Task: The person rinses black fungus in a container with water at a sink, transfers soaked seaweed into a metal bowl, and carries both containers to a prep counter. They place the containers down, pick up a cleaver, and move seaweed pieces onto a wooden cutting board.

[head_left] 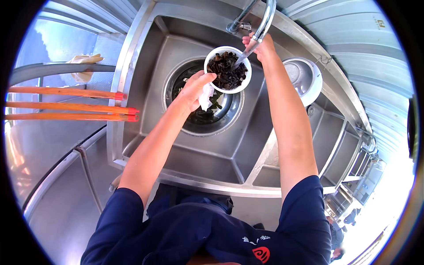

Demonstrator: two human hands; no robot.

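While water [239, 61] runs from the curved, shiny metal faucet [266, 23], head view: your left hand [197, 88] is clamped on the rim of a round white bowl [229, 91], thumb uppermost. Dark, ruffled pieces [223, 70] fill it. Crumpled white material [206, 97] hangs just below your fingers (cloth or plastic, cannot tell). Your right hand [263, 47] is beside the faucet, partly hidden by the spout; grip cannot be told. Bowl sits above a round, shiny metal basin [202, 133] inside the grey steel sink [198, 154].
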